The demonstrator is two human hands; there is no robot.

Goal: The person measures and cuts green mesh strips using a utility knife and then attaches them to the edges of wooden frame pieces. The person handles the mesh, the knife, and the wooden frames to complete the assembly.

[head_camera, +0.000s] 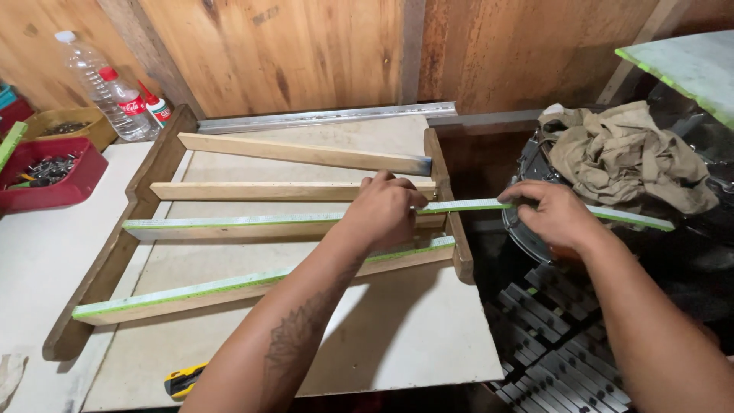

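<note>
A wooden frame (145, 187) with several cross slats lies on a pale board (405, 321). A long thin white strip with a green edge (229, 221) lies along the third slat and sticks out past the frame's right rail. My left hand (384, 210) presses down on the strip near the right rail (443, 176). My right hand (554, 214) pinches the overhanging part of the strip beyond the frame. Another green-edged strip (191, 291) covers the nearest slat. The two far slats (298, 153) are bare wood.
A yellow utility knife (182, 380) lies at the board's near edge. At left stand a red tray of screws (46, 172), plastic bottles (115, 95) and a glue bottle (158, 107). A crumpled cloth (623, 153) lies at right, with metal parts (550, 344) below.
</note>
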